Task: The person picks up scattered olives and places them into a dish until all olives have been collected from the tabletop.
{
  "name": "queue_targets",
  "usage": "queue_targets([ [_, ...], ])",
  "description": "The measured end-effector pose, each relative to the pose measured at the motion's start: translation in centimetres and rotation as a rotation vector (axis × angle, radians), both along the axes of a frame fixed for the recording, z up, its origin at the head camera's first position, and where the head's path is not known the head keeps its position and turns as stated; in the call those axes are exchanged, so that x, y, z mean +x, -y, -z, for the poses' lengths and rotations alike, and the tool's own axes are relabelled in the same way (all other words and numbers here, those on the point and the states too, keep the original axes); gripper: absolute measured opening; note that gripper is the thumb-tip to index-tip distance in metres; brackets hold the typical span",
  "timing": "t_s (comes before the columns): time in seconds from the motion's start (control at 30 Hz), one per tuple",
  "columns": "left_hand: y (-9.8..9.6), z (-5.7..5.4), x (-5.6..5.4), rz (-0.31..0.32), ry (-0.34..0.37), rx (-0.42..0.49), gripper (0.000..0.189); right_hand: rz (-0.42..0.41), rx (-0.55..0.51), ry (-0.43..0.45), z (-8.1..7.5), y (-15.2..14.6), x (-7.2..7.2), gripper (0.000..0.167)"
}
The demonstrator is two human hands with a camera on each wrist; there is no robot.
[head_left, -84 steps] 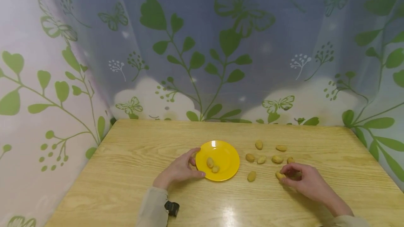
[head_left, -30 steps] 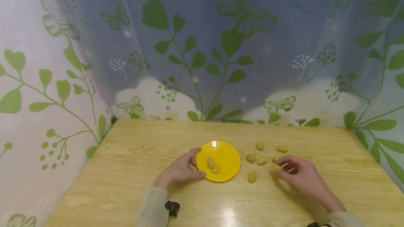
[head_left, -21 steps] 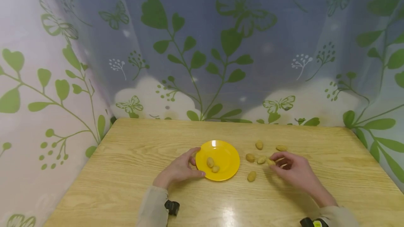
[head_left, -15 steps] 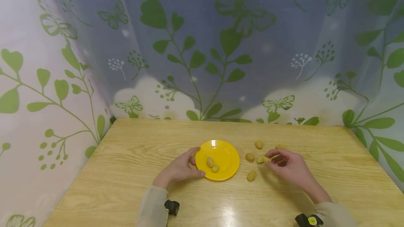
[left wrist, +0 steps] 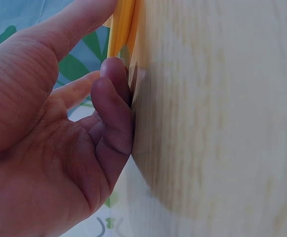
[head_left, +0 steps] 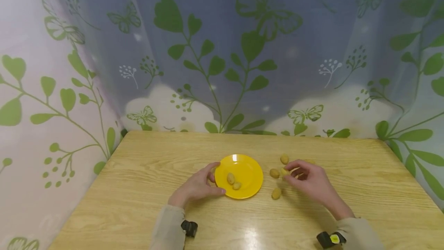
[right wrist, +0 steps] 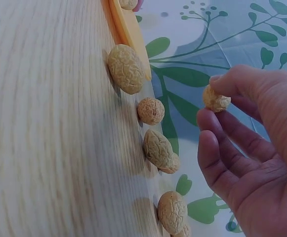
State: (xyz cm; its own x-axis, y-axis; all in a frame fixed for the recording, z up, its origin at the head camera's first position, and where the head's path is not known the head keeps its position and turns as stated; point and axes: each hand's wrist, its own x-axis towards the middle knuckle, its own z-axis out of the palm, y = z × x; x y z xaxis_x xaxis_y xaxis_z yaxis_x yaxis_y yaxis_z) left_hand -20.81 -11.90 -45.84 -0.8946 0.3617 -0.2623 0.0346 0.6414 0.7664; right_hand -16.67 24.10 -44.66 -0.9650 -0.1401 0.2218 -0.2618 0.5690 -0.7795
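Observation:
My left hand holds the left rim of a round yellow plate, the thumb at its near side and a finger at its far side. In the left wrist view, the plate's edge shows between thumb and fingers, and curled fingertips rest by the tabletop. Two peanuts in their shells lie on the plate. To the right of the plate, my right hand pinches a wrinkled peanut between thumb and fingers. The right wrist view shows that peanut raised clear of the table.
More peanuts lie on the wooden table between plate and right hand, including a near one and a far one. Another peanut is partly hidden behind the right hand. A leaf-printed curtain hangs behind the table.
My right hand has lifted the peanut from the right side of the table and carried it left, over the other peanuts. My left hand and the plate stay in place.

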Motion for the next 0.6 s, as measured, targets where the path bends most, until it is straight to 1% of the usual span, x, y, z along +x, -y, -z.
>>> queue_targets([
  [0.23, 0.06, 0.17, -0.04, -0.006, 0.003, 0.01, 0.091, -0.002, -0.007, -0.005, 0.16, 0.31, -0.18, 0.018],
  [0.6, 0.1, 0.5, -0.28, 0.0, 0.002, 0.007, 0.092, -0.003, -0.02, 0.031, 0.09, 0.74, -0.48, 0.02],
])
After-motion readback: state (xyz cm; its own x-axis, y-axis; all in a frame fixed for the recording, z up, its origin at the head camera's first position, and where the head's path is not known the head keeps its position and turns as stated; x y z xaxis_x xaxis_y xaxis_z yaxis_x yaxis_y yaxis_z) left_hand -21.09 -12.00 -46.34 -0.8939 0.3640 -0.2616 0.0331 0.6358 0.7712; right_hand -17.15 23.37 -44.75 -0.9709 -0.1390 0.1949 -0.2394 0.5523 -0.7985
